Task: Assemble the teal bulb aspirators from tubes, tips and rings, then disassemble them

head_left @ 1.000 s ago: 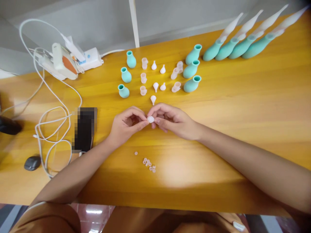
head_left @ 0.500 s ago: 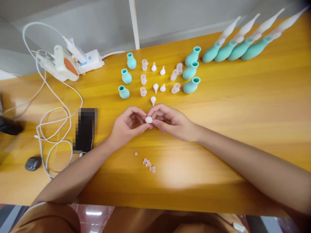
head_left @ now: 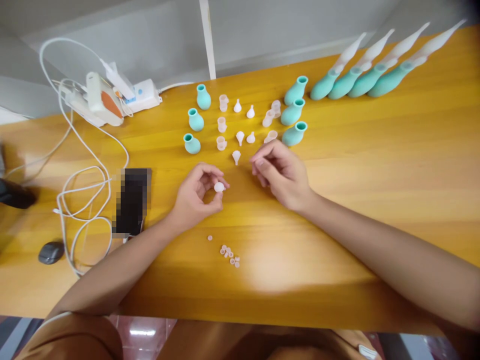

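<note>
My left hand [head_left: 198, 195] pinches a small white rounded piece [head_left: 219, 187] between thumb and fingers, just above the table. To its right, my right hand [head_left: 283, 172] hovers with loosely curled fingers, and I see nothing between them. Its fingertips are close to a white funnel-shaped piece [head_left: 236, 157] and a white teardrop-shaped piece [head_left: 251, 137]. Behind that hand, a translucent pink fitting [head_left: 270, 136] is partly covered. More white pieces and translucent fittings stand further back. Below the hands lies a cluster of small pinkish rings [head_left: 230, 255].
Teal bulbs [head_left: 192, 144] stand at left, with larger teal bulbs [head_left: 295, 134] at right. Several teal bulbs with white pointed tips [head_left: 390, 82] line the back right. On the left are a phone [head_left: 131, 200], white cables [head_left: 90, 192], a power strip [head_left: 142, 95] and a mouse [head_left: 51, 252].
My right hand has let go of the small white piece and moved up and to the right. My left hand keeps the piece, shifted slightly left.
</note>
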A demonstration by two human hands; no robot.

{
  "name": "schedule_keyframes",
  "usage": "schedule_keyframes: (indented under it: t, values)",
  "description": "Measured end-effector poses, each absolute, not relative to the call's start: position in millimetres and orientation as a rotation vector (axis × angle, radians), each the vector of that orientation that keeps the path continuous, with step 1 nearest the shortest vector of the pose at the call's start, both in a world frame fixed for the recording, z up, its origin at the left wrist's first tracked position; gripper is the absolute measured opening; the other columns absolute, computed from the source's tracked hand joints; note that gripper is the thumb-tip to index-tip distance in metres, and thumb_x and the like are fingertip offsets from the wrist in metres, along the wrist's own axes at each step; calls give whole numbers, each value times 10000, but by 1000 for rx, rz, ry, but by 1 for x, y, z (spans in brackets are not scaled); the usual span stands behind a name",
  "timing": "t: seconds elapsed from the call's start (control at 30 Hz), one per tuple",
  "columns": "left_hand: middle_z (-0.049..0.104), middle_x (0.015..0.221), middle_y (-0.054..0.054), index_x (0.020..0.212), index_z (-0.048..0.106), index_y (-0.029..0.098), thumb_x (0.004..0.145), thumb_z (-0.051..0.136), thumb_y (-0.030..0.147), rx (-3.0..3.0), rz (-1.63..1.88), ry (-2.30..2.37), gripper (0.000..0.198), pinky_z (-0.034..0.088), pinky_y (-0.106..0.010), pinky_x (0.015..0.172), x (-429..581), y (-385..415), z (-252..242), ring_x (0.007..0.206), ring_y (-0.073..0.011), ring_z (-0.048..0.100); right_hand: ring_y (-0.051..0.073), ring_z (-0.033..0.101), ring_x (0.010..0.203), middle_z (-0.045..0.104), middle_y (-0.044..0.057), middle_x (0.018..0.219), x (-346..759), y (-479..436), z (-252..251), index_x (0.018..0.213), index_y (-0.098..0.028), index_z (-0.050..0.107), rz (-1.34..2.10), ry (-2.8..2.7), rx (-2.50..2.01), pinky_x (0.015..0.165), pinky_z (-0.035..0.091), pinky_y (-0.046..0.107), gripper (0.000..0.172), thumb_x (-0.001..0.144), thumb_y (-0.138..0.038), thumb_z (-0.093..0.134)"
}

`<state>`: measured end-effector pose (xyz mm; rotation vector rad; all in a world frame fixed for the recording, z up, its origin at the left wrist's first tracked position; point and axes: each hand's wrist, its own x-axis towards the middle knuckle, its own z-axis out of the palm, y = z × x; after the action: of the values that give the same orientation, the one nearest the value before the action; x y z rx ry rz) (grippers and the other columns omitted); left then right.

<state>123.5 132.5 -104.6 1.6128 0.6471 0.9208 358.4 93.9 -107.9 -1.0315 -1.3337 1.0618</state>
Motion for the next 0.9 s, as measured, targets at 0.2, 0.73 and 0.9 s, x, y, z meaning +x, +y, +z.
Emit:
schedule_keyframes:
  t: [0.2, 0.73, 0.9]
  values:
    - [590, 1054, -22, 1166, 651, 233, 833, 757, 67, 1724, 887, 714, 387, 553, -260, 806, 123, 130, -104, 920, -139, 630, 130, 422, 509, 527, -1, 654, 368, 103, -103, 846, -244, 614, 954, -1229, -1103, 471, 289, 315, 476, 1098, -646, 577]
    - [709, 988, -27, 1099, 644, 238, 851, 744, 86, 2296, 809, 961, 308, 487, -413, 928, 123, 129, -93, 987, -239, 614, 229, 636, 839, 665, 107, 1115, 373, 99, -102, 1172, -265, 618, 298, -1570, -1507, 722, 546, 392, 166, 1025, -319, 671]
    - [717, 950, -17, 1085, 628, 252, 841, 726, 60, 2362, 832, 1021, 326, 445, -438, 947, 125, 129, -93, 969, -255, 607, 376, 662, 1235, 515, 231, 1526, 380, 104, -102, 1487, -218, 518, 143, -1771, -1705, 759, 625, 449, 460, 1038, -299, 579]
